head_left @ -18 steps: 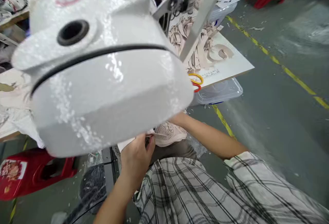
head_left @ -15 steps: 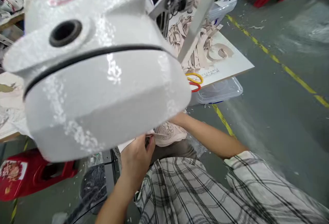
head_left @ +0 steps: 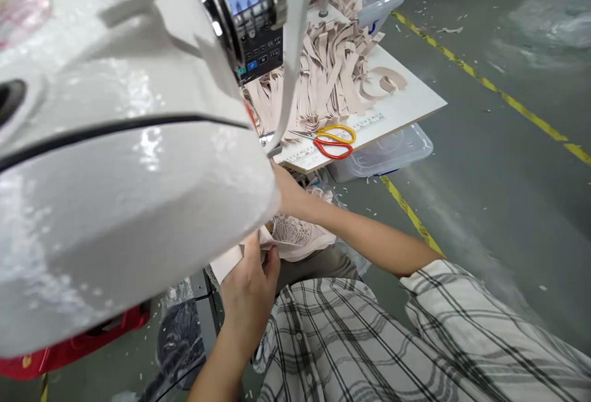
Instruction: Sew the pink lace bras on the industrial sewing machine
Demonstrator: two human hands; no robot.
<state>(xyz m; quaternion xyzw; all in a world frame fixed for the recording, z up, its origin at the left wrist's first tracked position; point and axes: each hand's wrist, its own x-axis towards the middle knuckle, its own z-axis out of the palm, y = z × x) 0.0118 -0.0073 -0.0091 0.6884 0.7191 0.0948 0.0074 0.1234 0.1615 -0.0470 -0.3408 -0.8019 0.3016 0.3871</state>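
A big white sewing machine head [head_left: 124,168] fills the left of the view and hides the work under it. My left hand [head_left: 249,285] is closed, pinching the edge of a pale pink lace fabric piece [head_left: 295,236] at the table's front edge. My right hand [head_left: 284,186] reaches under the machine head; only its wrist and the back of the hand show, and the fingers are hidden.
Yellow and red scissors [head_left: 335,140] lie on the white table [head_left: 406,103] beside a heap of beige elastic strips [head_left: 323,76]. The machine's control panel [head_left: 252,8] stands behind. A clear plastic bin [head_left: 392,149] sits beneath the table, a red stool [head_left: 78,343] at lower left.
The view has shifted down and left, so the machine head looms larger. My right hand has moved further under the machine. My left hand stays pinched on the fabric.
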